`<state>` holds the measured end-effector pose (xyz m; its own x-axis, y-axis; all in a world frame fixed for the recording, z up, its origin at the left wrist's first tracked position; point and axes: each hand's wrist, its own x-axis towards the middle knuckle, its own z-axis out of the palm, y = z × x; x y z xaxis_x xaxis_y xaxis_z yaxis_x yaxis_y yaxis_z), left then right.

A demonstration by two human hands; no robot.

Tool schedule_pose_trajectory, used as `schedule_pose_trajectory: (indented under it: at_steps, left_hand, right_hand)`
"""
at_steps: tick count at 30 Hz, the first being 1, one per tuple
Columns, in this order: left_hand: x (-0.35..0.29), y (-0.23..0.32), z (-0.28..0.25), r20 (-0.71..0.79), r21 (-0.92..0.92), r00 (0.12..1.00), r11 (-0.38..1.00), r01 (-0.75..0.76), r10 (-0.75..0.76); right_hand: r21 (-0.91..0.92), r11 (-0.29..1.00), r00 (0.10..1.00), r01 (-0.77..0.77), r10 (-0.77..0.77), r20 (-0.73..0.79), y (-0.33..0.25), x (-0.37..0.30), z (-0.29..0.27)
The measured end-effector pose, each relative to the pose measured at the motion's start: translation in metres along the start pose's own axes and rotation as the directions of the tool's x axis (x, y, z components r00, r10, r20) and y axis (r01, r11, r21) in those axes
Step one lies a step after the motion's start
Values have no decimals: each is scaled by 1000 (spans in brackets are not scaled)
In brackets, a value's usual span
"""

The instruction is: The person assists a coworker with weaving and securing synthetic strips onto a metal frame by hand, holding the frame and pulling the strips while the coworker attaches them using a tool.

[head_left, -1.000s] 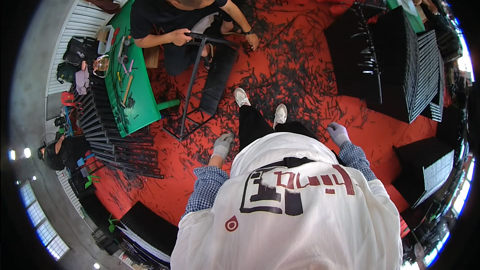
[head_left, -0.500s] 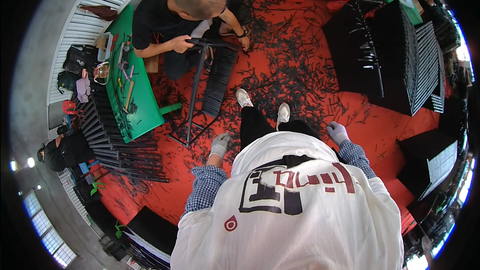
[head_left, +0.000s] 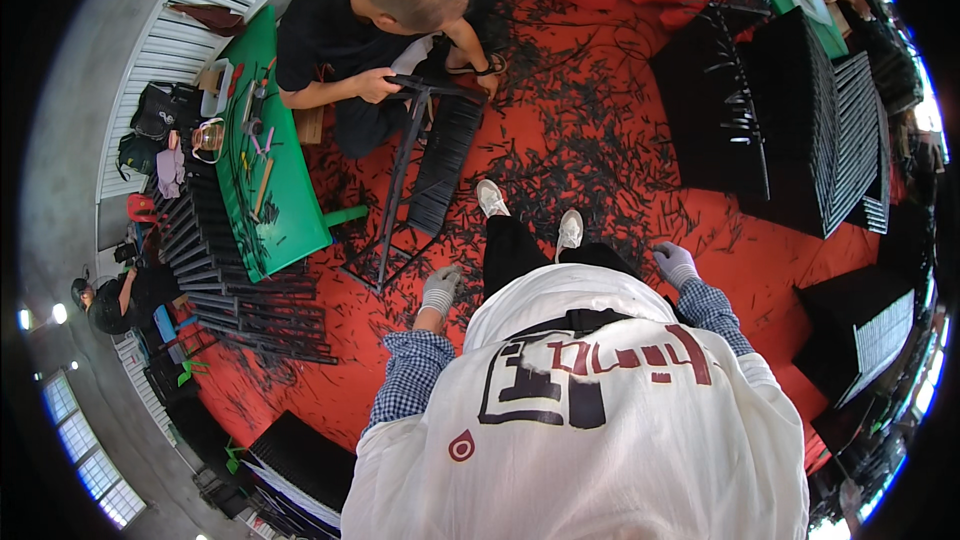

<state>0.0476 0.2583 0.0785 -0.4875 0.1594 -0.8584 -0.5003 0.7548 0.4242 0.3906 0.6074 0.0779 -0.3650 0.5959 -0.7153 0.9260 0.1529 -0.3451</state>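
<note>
My left hand [head_left: 440, 289], in a pale grey glove, hangs beside my thigh with its fingers loosely bent and apart, holding nothing. My right hand [head_left: 676, 264], gloved likewise, hangs on the other side, relaxed, with nothing seen in it. Neither touches anything. Ahead on the left, a crouching person [head_left: 385, 40] in black grips a dark metal frame chair [head_left: 395, 185] with one hand and reaches to the floor with the other. The chair stands tilted, its woven black panel facing up; it is the piece nearest my left hand.
Black strip scraps [head_left: 580, 165] litter the red floor covering [head_left: 720, 230]. A green table [head_left: 270, 215] with tools stands left, dark frames [head_left: 255, 305] stacked beside it. Black panels [head_left: 800, 110] stand stacked at right. Another person [head_left: 125, 295] is at far left.
My view has shifted slightly; my hands keep their places at my sides. The crouching person still holds the chair. The person at far left has changed posture, an arm now raised forward.
</note>
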Motion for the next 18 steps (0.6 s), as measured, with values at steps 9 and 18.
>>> schedule_pose_trajectory:
  at_steps: [9, 18]
  left_hand:
    - [-4, -16, 8, 9, -83, 1000, 996, -27, 28]
    - [-3, -31, 18, -38, -44, 998, 998, -54, 53]
  right_hand:
    - [-30, 1000, 1000, 5, -5, 9, 6, 8, -1]
    - [-45, 997, 998, 56, -56, 3, 13, 12, -6]
